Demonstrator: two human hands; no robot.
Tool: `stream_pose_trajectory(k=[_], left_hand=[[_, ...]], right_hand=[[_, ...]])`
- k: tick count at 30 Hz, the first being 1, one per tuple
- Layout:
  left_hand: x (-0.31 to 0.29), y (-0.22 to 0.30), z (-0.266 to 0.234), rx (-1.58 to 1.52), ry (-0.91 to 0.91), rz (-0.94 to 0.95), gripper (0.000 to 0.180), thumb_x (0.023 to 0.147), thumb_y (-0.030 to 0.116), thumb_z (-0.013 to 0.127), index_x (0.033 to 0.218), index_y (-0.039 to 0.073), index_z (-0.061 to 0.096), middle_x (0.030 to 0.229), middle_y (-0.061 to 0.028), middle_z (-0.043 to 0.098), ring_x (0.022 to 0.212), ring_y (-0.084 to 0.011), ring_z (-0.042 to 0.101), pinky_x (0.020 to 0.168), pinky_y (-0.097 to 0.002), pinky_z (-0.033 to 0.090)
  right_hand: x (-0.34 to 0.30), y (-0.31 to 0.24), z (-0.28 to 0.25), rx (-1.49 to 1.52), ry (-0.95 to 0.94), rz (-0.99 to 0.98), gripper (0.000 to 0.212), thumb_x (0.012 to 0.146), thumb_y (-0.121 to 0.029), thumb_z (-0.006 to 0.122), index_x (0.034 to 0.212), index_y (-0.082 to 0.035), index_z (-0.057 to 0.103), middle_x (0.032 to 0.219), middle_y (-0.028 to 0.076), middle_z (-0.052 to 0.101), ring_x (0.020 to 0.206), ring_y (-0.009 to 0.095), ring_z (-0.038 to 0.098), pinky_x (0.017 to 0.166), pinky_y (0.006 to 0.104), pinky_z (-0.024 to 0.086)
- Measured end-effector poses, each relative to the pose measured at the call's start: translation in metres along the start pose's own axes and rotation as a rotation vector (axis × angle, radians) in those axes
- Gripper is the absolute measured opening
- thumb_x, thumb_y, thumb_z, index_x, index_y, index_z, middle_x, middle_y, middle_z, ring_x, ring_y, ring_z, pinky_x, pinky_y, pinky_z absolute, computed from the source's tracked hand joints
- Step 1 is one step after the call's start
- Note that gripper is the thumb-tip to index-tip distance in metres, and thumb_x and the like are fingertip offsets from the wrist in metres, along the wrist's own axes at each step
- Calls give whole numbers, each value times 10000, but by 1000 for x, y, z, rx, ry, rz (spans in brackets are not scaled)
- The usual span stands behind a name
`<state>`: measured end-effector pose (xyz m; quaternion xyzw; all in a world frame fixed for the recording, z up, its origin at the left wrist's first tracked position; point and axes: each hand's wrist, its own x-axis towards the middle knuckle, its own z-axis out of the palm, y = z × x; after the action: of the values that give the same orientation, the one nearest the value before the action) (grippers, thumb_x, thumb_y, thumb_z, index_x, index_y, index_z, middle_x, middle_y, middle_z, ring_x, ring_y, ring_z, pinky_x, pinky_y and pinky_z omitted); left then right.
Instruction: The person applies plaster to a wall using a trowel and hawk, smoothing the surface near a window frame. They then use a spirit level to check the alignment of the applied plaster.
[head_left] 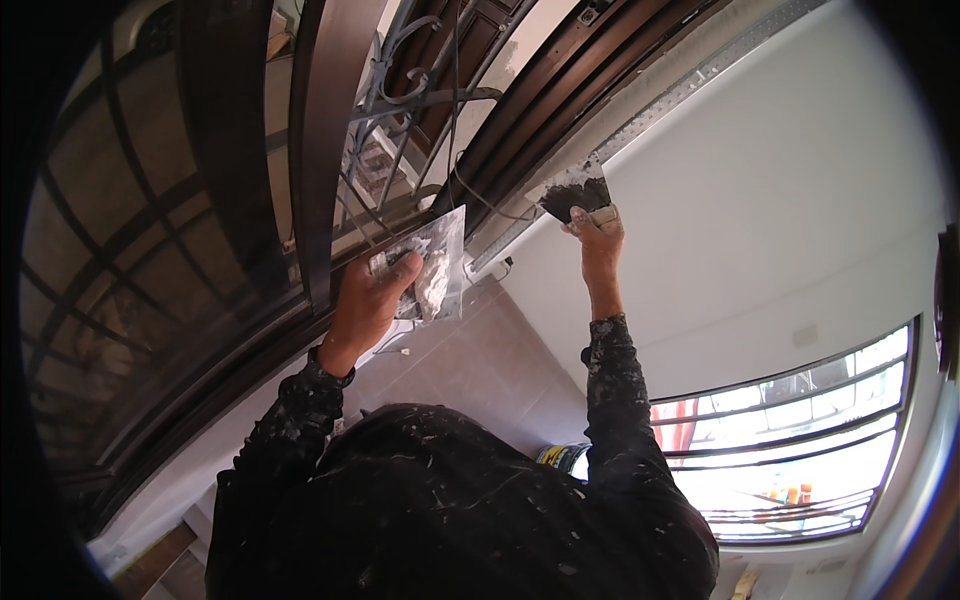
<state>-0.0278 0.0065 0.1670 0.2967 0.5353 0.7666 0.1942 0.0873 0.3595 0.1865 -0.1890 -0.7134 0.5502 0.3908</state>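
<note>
The wall (780,180) fills the space to the right of the right hand and beyond it. The dark frame (313,140) rises left of the left hand and beyond it, with the metal grille (402,98) past both hands. A perforated strip (660,120) borders the wall, running from between the hands away to the right.

The left hand (365,305) pinches the plate (452,245), thumb across its near face; the fingers behind are hidden. The right hand (598,240) grips the scraper (578,196) with fingers curled around the handle and thumb against the blade's base. Neither hand is spread.

The plate sits just right of the left hand, its loaded face turned toward the wearer, probably so the paste (433,280) stays in sight and within the scraper's reach. The thumb likely steadies it against that weight. The scraper is just beyond the right hand; the thumb low on the blade presumably gives control over its edge.

The scraper points away from the wearer and slightly left, across the strip, its broad edge roughly parallel to it. Whether that edge touches cannot be told. The plate's free corner points away from the wearer, its side edge facing the right hand; its long axis is uncertain, since the left hand covers part.
</note>
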Motion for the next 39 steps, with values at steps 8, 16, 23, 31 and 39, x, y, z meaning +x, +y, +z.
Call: stream_pose_trajectory(k=[8, 16, 23, 31, 39], left_hand=[[-2, -6, -4, -27, -3, -46, 474, 985, 331, 667, 1297, -20, 602, 1218, -73, 653, 1105, -150, 569, 1008, -318, 417], [-3, -10, -6, -45, -12, -112, 462, 979, 334, 675, 1277, -13, 614, 1172, -60, 666, 1056, -128, 581, 974, -306, 440], [-1, -12, -7, -60, -18, -65, 458, 985, 349, 667, 1245, -26, 632, 1106, -61, 682, 1004, -117, 589, 931, -301, 465], [4, -19, -12, -122, -60, -67, 420, 989, 307, 667, 1233, -33, 636, 1081, -56, 688, 977, -104, 592, 910, -292, 477], [1, -20, -10, -139, -22, -114, 429, 976, 322, 685, 1212, -35, 647, 1055, -48, 685, 957, -99, 588, 898, -286, 475]], right_hand=[[22, 13, 7, -112, 28, -60, 205, 914, -69, 724, 879, -37, 525, 797, 6, 562, 698, 89, 582, 684, 296, 602], [-7, -13, -15, -178, 93, -67, 235, 921, -89, 722, 845, -58, 502, 798, 18, 558, 671, 89, 571, 652, 321, 631], [-1, -120, -19, -979, -329, -281, 241, 936, -204, 668, 962, 32, 627, 672, 126, 583, 635, 197, 599, 633, 367, 539], [57, -123, 34, -1468, -634, -318, 256, 850, -244, 627, 1012, -69, 722, 908, 194, 707, 906, 405, 663, 822, 503, 525], [91, -105, 30, -1569, -641, -467, 359, 850, -310, 658, 1127, -85, 698, 1078, 188, 706, 1034, 390, 656, 926, 515, 517]])
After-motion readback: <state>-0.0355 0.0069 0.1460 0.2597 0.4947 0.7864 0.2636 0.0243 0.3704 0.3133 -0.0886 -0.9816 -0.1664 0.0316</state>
